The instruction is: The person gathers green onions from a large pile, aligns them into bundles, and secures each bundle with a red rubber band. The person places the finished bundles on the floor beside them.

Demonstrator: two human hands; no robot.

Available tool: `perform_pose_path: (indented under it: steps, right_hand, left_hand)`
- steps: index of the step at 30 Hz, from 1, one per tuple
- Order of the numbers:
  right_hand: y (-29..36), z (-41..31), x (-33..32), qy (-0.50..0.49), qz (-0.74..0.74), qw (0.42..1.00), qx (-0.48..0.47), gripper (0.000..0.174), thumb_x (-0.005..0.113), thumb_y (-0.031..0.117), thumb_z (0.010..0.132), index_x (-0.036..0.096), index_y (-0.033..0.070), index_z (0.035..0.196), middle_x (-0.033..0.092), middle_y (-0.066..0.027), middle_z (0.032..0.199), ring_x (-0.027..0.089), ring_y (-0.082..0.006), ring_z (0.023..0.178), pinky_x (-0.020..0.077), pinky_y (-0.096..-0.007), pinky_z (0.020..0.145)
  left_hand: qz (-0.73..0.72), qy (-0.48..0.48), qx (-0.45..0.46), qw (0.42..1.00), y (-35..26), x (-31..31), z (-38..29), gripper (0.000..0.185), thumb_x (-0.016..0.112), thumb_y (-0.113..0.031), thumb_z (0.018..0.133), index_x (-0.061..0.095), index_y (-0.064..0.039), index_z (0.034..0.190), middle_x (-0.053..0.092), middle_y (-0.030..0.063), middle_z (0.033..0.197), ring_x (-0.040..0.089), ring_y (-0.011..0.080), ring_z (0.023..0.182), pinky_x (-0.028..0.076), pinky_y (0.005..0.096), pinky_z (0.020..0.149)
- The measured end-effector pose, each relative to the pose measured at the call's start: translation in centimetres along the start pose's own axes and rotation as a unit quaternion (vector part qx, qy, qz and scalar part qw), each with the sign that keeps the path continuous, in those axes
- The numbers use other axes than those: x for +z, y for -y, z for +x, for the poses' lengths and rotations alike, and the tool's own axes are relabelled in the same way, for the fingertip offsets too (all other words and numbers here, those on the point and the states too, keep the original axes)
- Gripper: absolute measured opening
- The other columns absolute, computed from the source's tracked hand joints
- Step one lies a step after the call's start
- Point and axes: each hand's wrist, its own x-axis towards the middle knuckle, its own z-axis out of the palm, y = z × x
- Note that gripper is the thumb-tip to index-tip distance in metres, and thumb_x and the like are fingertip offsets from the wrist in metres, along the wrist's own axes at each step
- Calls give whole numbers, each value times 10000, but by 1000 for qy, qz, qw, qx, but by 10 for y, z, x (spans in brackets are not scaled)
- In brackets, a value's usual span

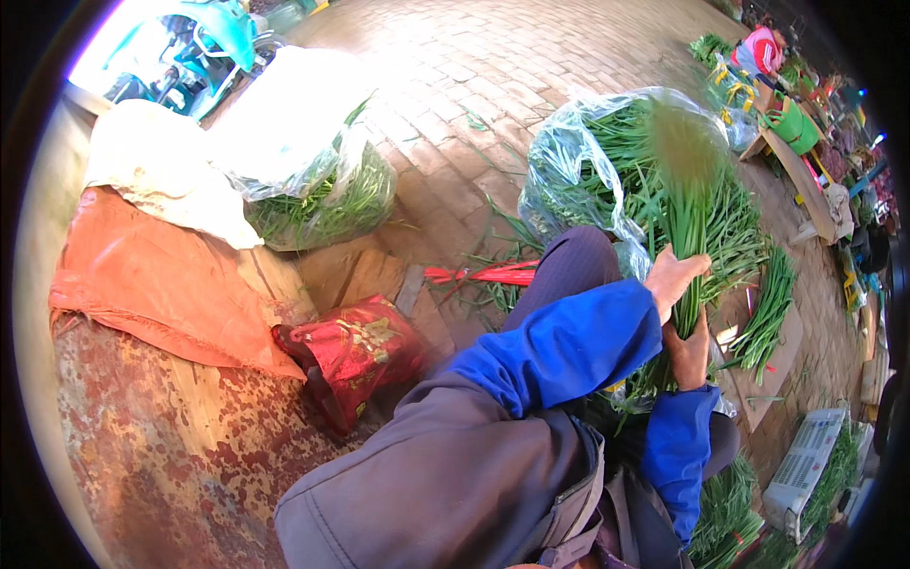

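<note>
A long bunch of green leafy stalks, which look like garlic chives (687, 235), is held upright before me, its upper part blurred. My left hand (672, 281) wraps around the stalks a little above their lower end. Just below it, my right hand (688, 354) cups the bottom of the same bunch, thumb up along the stalks. Behind the bunch an opened clear plastic bag (561, 153) bulges with more loose greens (618, 142). A tied-looking bundle of greens (768, 313) lies on a flat board (771, 370) to the right of my hands.
Red ties (498, 273) lie beside my knee. Leftward are a red patterned bag (373, 341), an orange cloth (149, 277) and another plastic bag of greens (334, 199). A grey plastic crate (803, 469) stands at lower right. Another person (759, 51) sits at the far right.
</note>
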Motion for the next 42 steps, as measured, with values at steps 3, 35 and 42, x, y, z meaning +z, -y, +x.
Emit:
perform_pose_path:
  steps: [3,35,42]
  right_hand:
    - [-1,7,5,40,52,998,13,563,758,147,819,551,-33,1310,705,-124,1078,668,-210,968,521,-341,878]
    - [-31,43,-2,10,183,965,188,308,681,177,885,601,24,1140,645,-46,967,590,-136,843,472,-289,773]
    - [-31,38,6,4,211,963,168,342,680,179,866,591,4,1146,653,-74,954,616,-159,828,504,-305,752]
  left_hand:
    - [-49,65,-17,997,-23,-22,-11,489,750,-149,897,549,-52,1332,640,36,1094,615,142,955,526,351,828]
    - [324,-565,257,714,-491,-621,-81,325,697,-296,950,665,-65,1176,731,87,986,552,80,657,401,237,484]
    - [341,-446,259,786,-547,-558,-77,495,547,-504,1019,625,-94,1284,703,41,1094,419,25,592,326,195,471]
